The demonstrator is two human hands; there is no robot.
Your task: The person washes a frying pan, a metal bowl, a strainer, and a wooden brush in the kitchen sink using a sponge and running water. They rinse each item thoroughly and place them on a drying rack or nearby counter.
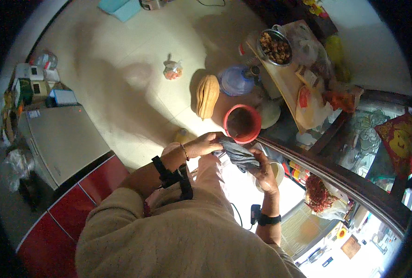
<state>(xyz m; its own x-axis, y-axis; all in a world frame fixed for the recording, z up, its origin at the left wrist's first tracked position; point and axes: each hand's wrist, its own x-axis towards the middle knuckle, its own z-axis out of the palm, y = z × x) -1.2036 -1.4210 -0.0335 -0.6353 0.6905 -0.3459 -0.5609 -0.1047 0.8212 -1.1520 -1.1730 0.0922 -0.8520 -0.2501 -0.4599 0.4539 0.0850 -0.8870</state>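
A dark grey cloth [239,155] is stretched between my two hands in front of my legs. My left hand [205,145] grips its left end, wearing a thin bracelet at the wrist. At the cloth's right end, my right hand [263,171] clasps it with curled fingers. Just beyond the cloth stands a red bucket [258,129], its inside dark. Behind my right hand a pale round container [278,172] is partly hidden.
A large ridged tan squash [207,96] lies on the floor beside a clear blue water jug [236,81]. Farther off is a small plastic bag [173,70]. A pot of brown food [275,48] stands at the right. A metal-edged counter rail [331,182] runs along my right side.
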